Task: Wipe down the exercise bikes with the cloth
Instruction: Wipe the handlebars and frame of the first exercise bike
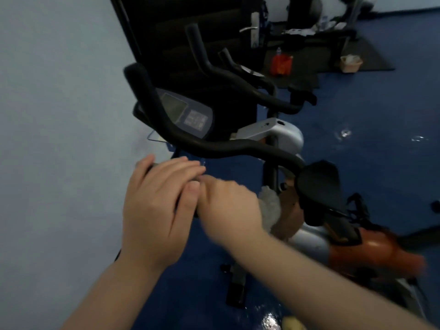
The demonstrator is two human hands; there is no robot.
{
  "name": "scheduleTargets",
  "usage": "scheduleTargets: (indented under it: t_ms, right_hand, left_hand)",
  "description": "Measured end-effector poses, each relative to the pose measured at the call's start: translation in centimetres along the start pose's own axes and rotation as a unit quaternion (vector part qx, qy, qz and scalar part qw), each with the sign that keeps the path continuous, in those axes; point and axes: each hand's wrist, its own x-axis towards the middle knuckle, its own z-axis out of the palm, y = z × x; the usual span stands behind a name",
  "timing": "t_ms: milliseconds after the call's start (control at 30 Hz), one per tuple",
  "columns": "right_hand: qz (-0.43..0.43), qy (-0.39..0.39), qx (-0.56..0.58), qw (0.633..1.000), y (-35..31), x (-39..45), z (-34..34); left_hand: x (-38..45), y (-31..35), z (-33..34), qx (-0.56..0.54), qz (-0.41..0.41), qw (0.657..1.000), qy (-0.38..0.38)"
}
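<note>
The near exercise bike has a black curved handlebar (226, 147), a grey console (188, 114) and a black saddle (321, 184). My left hand (157, 206) is wrapped around the near handlebar grip, which it mostly hides. Right beside it, my right hand (228, 206) is closed on a pale fluffy cloth (270, 207) that sticks out past the knuckles, pressed at the same grip. A second bike's black handlebar (238, 78) stands behind the first.
A pale blue wall (59, 115) runs along the left and a dark door (190, 25) is behind the bikes. The floor is blue (369, 139) with wet shiny spots. A red bag (281, 64), a beige basket (351, 63) and black mats lie at the back.
</note>
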Motion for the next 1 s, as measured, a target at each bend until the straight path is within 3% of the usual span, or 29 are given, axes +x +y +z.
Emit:
scheduleTargets:
  t_ms: [67, 267, 367, 467, 533, 600, 667, 800, 867, 1000]
  right_hand:
    - [0.022, 0.050, 0.055, 0.997, 0.0, -2.4, 0.0]
    - [-0.060, 0.074, 0.143, 0.985, 7.5, -4.9, 0.3]
    - [0.056, 0.112, 0.236, 0.964, 7.8, -3.1, 0.7]
    - [0.154, 0.073, 0.308, 0.936, 7.5, -2.7, 0.8]
    - [0.230, 0.098, 0.402, 0.881, 6.3, -3.9, 1.3]
    - [0.316, 0.139, 0.492, 0.799, 4.3, -4.9, 1.5]
    - [0.370, 0.127, 0.548, 0.740, 3.6, -4.8, 1.7]
    - [0.437, 0.076, 0.568, 0.693, 6.6, -0.7, 0.6]
    - [0.442, 0.077, 0.551, 0.704, 6.9, -0.2, 0.5]
    - [0.399, 0.087, 0.469, 0.783, 5.4, -2.6, 1.0]
  left_hand:
    - [0.1, 0.3, 0.6, 0.026, 0.007, 1.000, 0.013]
    - [-0.2, 0.2, 2.7, 0.129, 0.027, 0.991, 0.023]
    - [-0.5, 0.1, 3.5, 0.189, 0.005, 0.982, 0.025]
    - [-0.6, 0.3, 4.3, 0.216, -0.017, 0.975, 0.043]
    - [-0.5, 0.3, 4.5, 0.222, -0.020, 0.973, 0.055]
    - [-0.5, 0.1, 4.7, 0.225, -0.016, 0.972, 0.058]
    - [-0.6, -0.1, 4.7, 0.226, -0.012, 0.972, 0.059]
    - [-0.7, -0.1, 4.7, 0.230, -0.005, 0.971, 0.063]
    - [-0.6, -0.1, 4.7, 0.228, -0.006, 0.972, 0.064]
    - [-0.7, 0.0, 4.9, 0.220, -0.003, 0.973, 0.067]
